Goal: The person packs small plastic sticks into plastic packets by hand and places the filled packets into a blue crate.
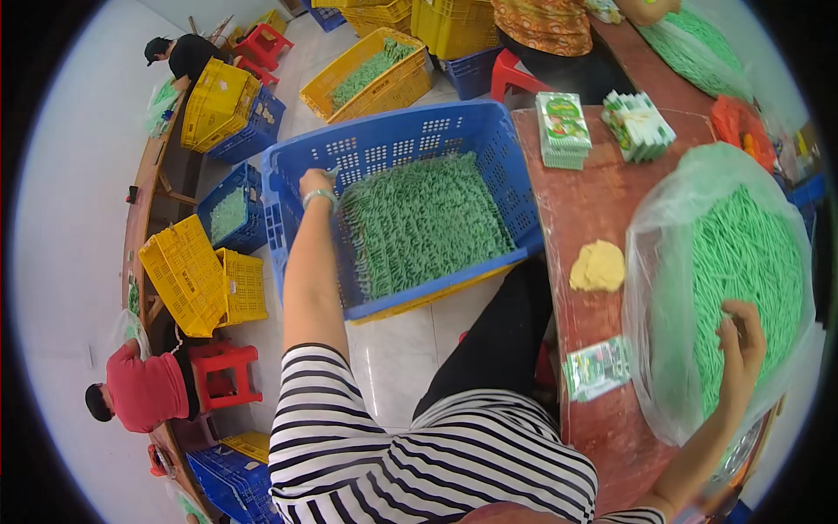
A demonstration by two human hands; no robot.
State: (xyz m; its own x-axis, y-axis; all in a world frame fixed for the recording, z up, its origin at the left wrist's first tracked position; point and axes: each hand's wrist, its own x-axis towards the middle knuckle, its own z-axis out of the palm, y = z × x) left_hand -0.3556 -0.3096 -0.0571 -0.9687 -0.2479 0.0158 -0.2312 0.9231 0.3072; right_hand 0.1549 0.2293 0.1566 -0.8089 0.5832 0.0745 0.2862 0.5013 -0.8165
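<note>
My left hand (316,182) is closed inside the left end of a blue perforated crate (393,122). A small pale-green tip, seemingly of a packet, sticks out beside its fingers. Rows of small green packets (428,223) fill the crate's floor to the right of that hand. My right hand (742,341) is over a clear plastic bag (659,262) heaped with thin green strands (742,262). Its fingers are loosely bent and apart, with nothing visible between them. Closer to me on the red table (589,205) lie a few flat printed green packets (598,368).
A stack of printed packets (564,127) and a fanned bundle (637,127) sit at the table's far end, beyond a yellowish lump (599,266). Yellow crates (205,275) and red stools (225,375) stand on the left. Other people sit along the left bench and ahead.
</note>
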